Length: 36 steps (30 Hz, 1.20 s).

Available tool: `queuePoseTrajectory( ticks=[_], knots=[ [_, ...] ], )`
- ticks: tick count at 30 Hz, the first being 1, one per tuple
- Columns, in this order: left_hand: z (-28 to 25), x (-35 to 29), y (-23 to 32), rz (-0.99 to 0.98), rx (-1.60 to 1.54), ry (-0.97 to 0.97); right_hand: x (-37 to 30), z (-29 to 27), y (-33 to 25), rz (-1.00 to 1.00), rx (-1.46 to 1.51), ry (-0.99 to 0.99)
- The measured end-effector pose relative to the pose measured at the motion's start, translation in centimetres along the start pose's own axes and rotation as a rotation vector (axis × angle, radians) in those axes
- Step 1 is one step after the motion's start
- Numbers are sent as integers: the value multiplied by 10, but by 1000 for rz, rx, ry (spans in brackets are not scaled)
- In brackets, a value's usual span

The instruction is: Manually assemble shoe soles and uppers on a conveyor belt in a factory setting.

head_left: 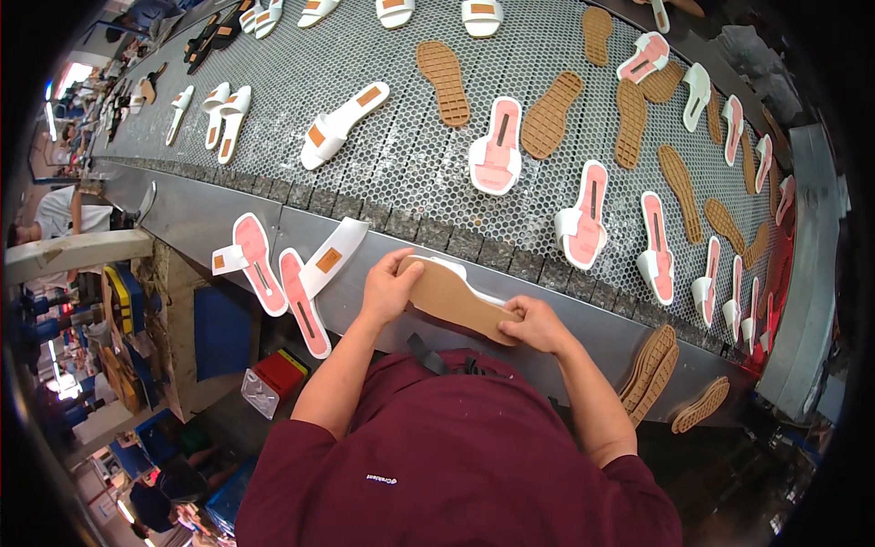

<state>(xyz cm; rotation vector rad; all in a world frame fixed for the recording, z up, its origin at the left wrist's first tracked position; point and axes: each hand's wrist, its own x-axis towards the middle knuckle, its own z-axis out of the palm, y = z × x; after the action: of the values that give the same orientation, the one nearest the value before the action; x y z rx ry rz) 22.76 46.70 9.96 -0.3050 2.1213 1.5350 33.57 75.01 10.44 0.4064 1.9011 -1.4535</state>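
Between my hands is a slide sandal [458, 301], its smooth tan sole turned toward me and a white edge showing along its far side. My left hand [392, 286] grips its left end, with the thumb on the sole. My right hand [540, 325] pinches the right end, thumb on the tan face and fingers mostly hidden behind. The sandal is held over the metal ledge [351, 314] in front of my body. Left of it lie two white sandal uppers, a farther one [259, 260] and a nearer one [303, 305], both showing pink insoles.
Beyond the ledge runs a mesh conveyor [392, 137] carrying white sandals [344, 125], pink-insole uppers [583, 219] and tan gridded soles [552, 114]. More soles [649, 372] rest on the ledge at right. A metal housing [802, 273] with red glow stands far right.
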Motion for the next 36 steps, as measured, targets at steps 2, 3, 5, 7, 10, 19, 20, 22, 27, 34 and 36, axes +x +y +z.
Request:
queuePoseTrajectory(
  ticks=[2,3,5,7,10,19,20,22,27,34,36],
  knots=[
    [12,-19,15,534,586,107,0,-5,9,21,159,42],
    [20,-28,25,808,868,160,-1,-7,6,5,153,62],
    [53,-46,45,922,808,-211,-1,-7,-8,-88,50,108],
    [80,-50,45,962,757,-424,-7,-3,-17,-118,39,118],
    [100,-38,32,947,700,-484,-13,-3,-17,-108,215,115],
    [103,-38,31,865,547,-429,-14,8,33,-134,754,126],
    [103,-38,30,844,551,-434,-15,7,31,-152,729,125],
    [104,-39,31,805,552,-445,-17,6,31,-186,677,127],
    [108,-41,35,770,564,-475,-22,4,35,-235,644,148],
    [113,-43,39,796,571,-481,-28,3,34,-301,671,182],
    [115,-45,38,831,581,-468,-35,5,23,-229,599,208]
  ],
)
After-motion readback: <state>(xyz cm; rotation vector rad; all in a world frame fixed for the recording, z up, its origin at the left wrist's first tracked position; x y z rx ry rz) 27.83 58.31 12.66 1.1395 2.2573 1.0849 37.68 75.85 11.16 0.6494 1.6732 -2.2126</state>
